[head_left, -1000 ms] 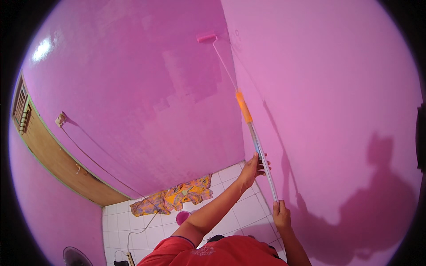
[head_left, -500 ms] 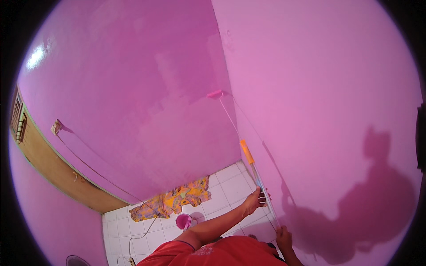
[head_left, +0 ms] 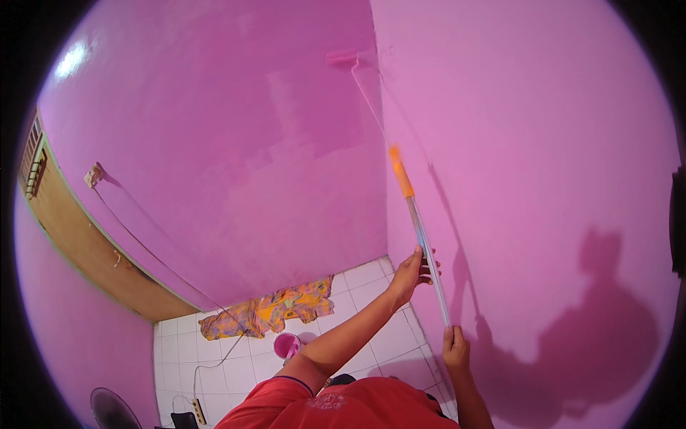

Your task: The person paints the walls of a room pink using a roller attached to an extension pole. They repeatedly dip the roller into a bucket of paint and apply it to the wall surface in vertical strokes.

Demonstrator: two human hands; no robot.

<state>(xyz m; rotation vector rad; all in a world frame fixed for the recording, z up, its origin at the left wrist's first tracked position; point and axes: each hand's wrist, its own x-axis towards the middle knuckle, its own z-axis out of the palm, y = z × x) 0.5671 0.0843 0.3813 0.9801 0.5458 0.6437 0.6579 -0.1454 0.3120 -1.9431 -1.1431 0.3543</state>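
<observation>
A long-handled paint roller slants up toward the corner, its pink roller head (head_left: 341, 58) against the darker pink far wall (head_left: 214, 107). Below the head, a thin wire frame runs into an orange grip (head_left: 401, 173), joined to a silver pole (head_left: 436, 286). My left hand (head_left: 412, 274) is closed round the upper part of the pole, its fingers showing on the far side. Lower down, my right hand (head_left: 456, 348) grips the pole's bottom end. On the floor to the left of my left forearm stands a small pail (head_left: 287, 346) with pink inside.
A patterned orange cloth (head_left: 268, 307) lies on the white tiles along the far wall. From a wall socket (head_left: 93, 175) a cable runs down to a power strip (head_left: 199, 411). A wooden door (head_left: 86, 247) is at left, a round fan (head_left: 113, 411) below it. The paler wall (head_left: 529, 143) stands close at right.
Both hands have moved up with the roller, carrying its head from about mid-height to higher on the far wall near the corner. The view has shifted slightly.
</observation>
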